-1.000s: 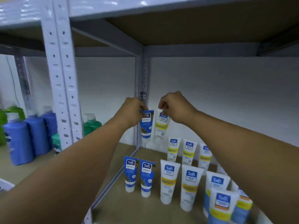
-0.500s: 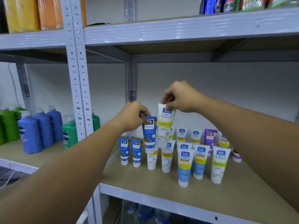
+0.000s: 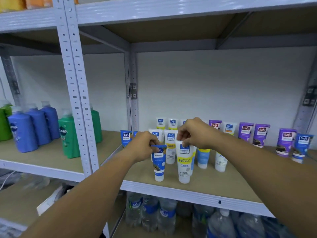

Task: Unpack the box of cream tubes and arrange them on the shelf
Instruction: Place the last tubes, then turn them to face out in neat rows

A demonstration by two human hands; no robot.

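My left hand (image 3: 144, 146) pinches the top seam of a blue cream tube (image 3: 158, 163), which stands cap-down near the front edge of the brown shelf board (image 3: 223, 184). Beside it, my right hand (image 3: 195, 133) pinches the top of a white and yellow cream tube (image 3: 184, 164), cap down on the board too. Behind them stand several more tubes in rows: white-yellow ones (image 3: 170, 152), blue ones (image 3: 126, 137) at the left, purple ones (image 3: 261, 135) toward the right. The box is out of sight.
Grey perforated uprights (image 3: 77, 100) divide the racking. The left bay holds blue (image 3: 23, 133) and green shampoo bottles (image 3: 68, 136). Water bottles (image 3: 164, 215) fill the shelf below. The upper shelf beam (image 3: 171, 11) runs overhead.
Both hands came down and toward the front of the shelf with their tubes, from up near the back wall to the front edge. The view pulled back and dropped.
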